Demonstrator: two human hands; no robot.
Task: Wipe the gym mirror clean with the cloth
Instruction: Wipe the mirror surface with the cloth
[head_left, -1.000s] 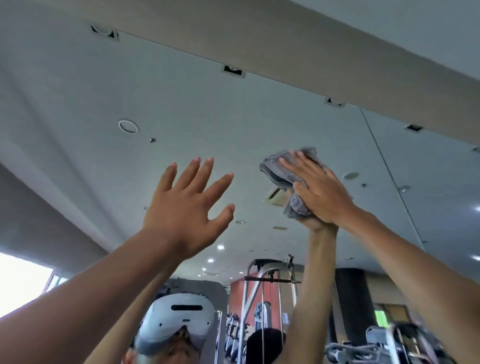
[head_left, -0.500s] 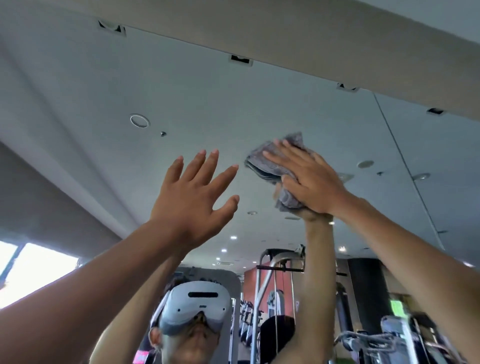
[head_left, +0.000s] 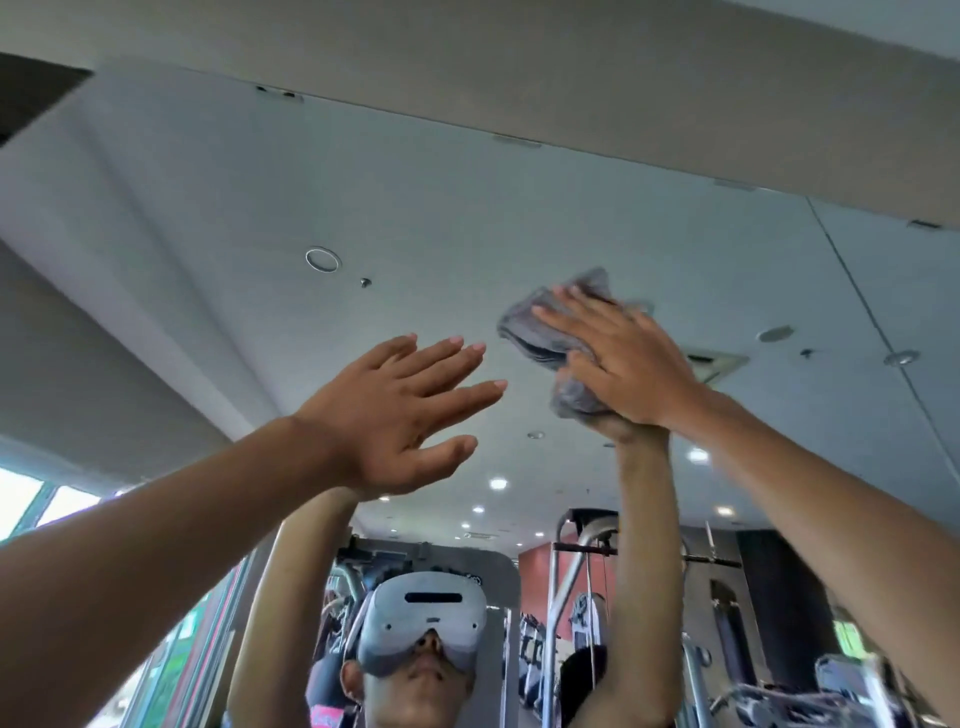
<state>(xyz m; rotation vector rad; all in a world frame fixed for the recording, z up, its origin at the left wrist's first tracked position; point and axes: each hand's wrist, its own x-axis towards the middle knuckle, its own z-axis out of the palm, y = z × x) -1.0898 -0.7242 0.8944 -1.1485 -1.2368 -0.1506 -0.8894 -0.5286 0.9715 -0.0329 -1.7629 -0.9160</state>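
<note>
Reaching overhead, a person works on the upper part of a large gym mirror (head_left: 467, 234), seen from below through a head-worn camera. The right hand (head_left: 628, 364) lies flat with straight fingers, pressing a crumpled grey cloth (head_left: 535, 332) against the glass; it does not curl round the cloth. The cloth sits high on the mirror, right of centre, with its folded edge sticking out past the fingertips to the left. The left hand (head_left: 400, 410) holds nothing, its fingers straight and slightly spread; whether its palm touches the glass cannot be told. Half a second ago those fingers stood nearly upright; now they lean to the right, toward the cloth, and the thumb sits lower. The cloth and right hand have barely shifted in the frame. The view has swung: a dark corner now shows at the upper left. The reflected white headset (head_left: 423, 618) appears further right than before. Both raised arms are mirrored in the glass, along with a cable machine (head_left: 576, 561) and ceiling lights (head_left: 497, 483).
</note>
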